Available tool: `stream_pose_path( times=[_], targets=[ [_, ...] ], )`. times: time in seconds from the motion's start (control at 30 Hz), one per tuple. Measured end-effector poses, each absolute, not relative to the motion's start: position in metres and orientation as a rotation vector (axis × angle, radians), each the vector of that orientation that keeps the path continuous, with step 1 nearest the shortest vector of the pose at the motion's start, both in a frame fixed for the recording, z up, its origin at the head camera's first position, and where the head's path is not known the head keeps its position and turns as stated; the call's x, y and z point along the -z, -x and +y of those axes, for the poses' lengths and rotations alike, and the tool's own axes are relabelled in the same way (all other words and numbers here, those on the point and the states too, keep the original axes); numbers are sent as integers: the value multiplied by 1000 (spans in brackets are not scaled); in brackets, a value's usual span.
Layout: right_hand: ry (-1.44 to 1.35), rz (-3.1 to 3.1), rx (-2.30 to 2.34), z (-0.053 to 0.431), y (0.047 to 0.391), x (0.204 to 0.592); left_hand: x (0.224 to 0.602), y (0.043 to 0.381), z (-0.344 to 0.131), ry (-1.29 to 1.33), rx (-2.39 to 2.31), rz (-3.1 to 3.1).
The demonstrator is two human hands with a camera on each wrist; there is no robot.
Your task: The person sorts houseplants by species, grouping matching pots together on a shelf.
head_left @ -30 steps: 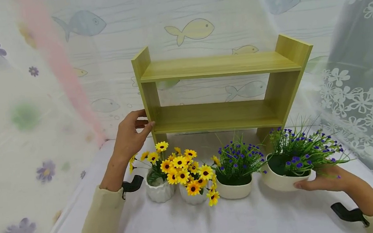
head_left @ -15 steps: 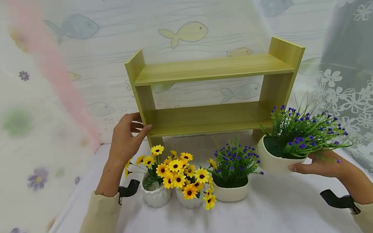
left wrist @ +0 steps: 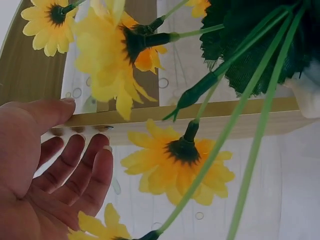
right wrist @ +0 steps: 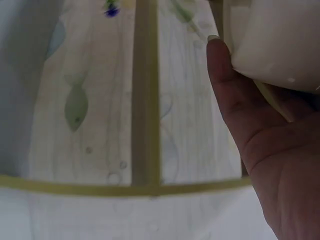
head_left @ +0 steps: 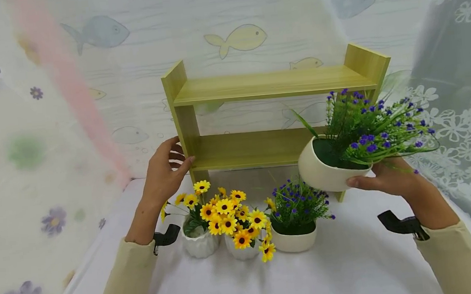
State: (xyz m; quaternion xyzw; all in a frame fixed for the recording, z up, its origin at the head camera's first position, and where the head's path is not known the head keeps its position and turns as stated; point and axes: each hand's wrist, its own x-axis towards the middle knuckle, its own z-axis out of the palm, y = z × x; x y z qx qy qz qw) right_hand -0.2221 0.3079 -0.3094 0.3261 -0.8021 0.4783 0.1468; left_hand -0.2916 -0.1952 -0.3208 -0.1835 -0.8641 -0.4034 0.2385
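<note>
My right hand [head_left: 395, 178] holds a cream oval flower pot [head_left: 326, 169] with purple flowers and long green grass, raised and tilted in front of the right part of a two-tier wooden shelf [head_left: 272, 85]. In the right wrist view the pot's smooth side [right wrist: 280, 45] lies against the fingers; part of the grip is hidden. My left hand [head_left: 164, 172] grips the shelf's left side panel at the lower board. The left wrist view shows the thumb [left wrist: 52, 111] on one side of the panel edge [left wrist: 200, 111] and the other fingers across from it.
Before the shelf stand two white pots, a left one [head_left: 201, 245] and a right one [head_left: 241, 251], with yellow flowers. Beside them is a second cream pot [head_left: 296, 243] with purple flowers. A white cloth [head_left: 314, 280] covers the table; patterned curtains [head_left: 30, 151] surround it.
My right hand has lifted the flower pot off the table and brought it up and to the left, towards the shelf. My left hand stays on the shelf's side panel.
</note>
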Motion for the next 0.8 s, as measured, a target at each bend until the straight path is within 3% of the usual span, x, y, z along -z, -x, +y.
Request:
stream_pose_path(
  times=[0.23,0.57,0.8],
  targets=[
    [-1089,-2179,-1544,274,239,254,322,295,-195,501,1118,-2354],
    [-933,-2335,-1374,233,261,170,321,296,-195,536,1127,-2345],
    [-875,-2473,-1183,197,281,135,320,294,-194,557,1107,-2336]
  ],
)
